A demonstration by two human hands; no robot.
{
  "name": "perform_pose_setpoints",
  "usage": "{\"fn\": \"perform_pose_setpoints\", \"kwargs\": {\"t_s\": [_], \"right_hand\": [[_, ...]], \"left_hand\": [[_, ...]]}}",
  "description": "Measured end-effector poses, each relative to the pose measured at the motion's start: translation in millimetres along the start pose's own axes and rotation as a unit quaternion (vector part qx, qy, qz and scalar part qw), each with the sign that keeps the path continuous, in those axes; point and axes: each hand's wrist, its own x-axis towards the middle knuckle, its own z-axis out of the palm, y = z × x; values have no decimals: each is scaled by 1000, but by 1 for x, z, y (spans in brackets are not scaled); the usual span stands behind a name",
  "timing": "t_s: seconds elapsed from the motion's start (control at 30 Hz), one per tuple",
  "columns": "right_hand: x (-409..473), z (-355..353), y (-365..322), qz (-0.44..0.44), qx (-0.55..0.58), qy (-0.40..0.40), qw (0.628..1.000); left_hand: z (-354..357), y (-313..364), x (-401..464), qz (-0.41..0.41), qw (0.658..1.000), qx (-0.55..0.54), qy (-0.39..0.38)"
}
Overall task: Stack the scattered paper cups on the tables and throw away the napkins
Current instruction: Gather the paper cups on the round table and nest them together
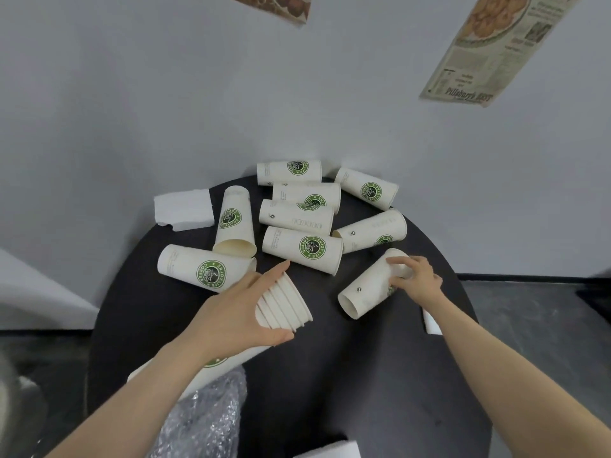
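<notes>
Both grips are clenched on cups: the left hand wraps around a nested stack of paper cups, thumb under the rims and fingers across the top, holding the stack on its side above the round black counter with the rims pointing right. The right hand curls its fingers over the base end of a single lying cup, whose open mouth faces toward the lower left.

Eight more loose cups lie on their sides across the far half of the counter: one just beyond the left hand, one with its mouth toward the camera, and a cluster of six near the wall, the nearest of them between the two hands. Another cup lies partly hidden under the left forearm.

A white napkin rests on the far left edge of the counter. A second white piece peeks out beside the right forearm, and a third shows at the bottom edge. Crinkled clear plastic sits at the near left edge.
</notes>
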Motion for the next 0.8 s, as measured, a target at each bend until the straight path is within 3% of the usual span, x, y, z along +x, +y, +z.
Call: {"fn": "perform_pose_setpoints", "kwargs": {"t_s": [0.13, 0.33, 0.57, 0.8], "right_hand": [[-17, -2, 9, 19, 55, 13, 998], [-65, -21, 13, -4, 254, -2, 967], [-128, -35, -19, -47, 427, 34, 902], [-177, -34, -70, -97, 507, 22, 856]], "left_hand": [[5, 1, -3, -3, 1000, -5, -9], [6, 8, -13, 11, 1000, -5, -20], [-8, 5, -34, 36, 999, 15, -27], [-30, -13, -62, 42, 998, 34, -20]]}}
